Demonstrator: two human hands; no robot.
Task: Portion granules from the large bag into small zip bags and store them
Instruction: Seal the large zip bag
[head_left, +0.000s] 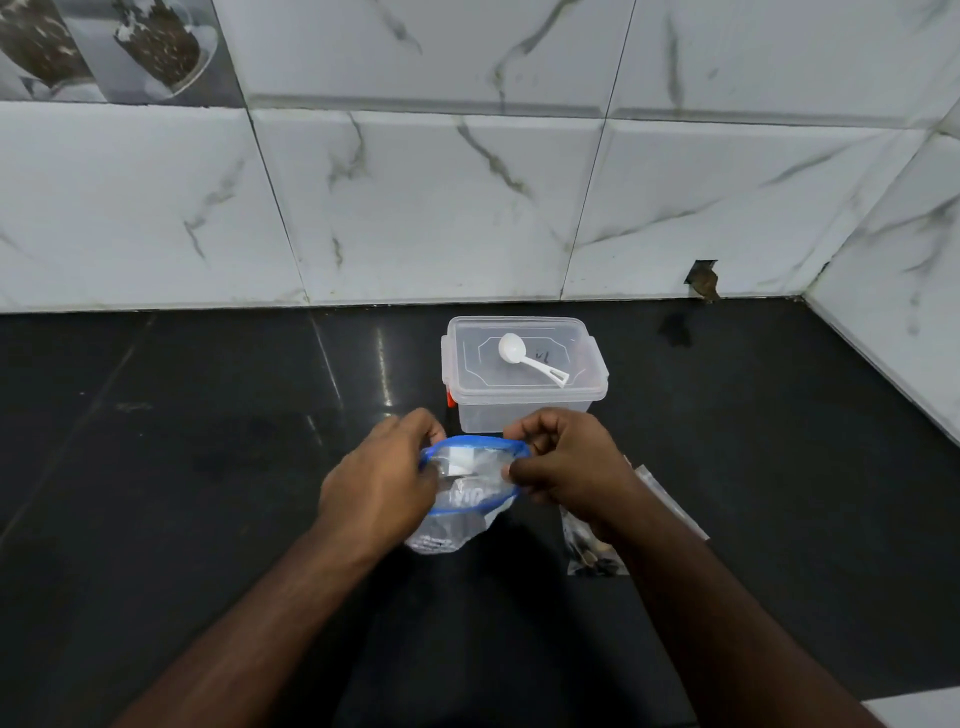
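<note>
A clear zip bag (467, 493) with a blue seal is held open above the black countertop (208, 467), its rim pinched by the left hand (379, 478) and right hand (571, 467). Behind, a white scoop (530, 358) rests on a lidded plastic container (522, 374).

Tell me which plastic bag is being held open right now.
The zip bag with the blue rim: left hand and right hand pinch its mouth apart. The other clear bag lies flat on the counter under the right wrist, holding dark contents.
</note>
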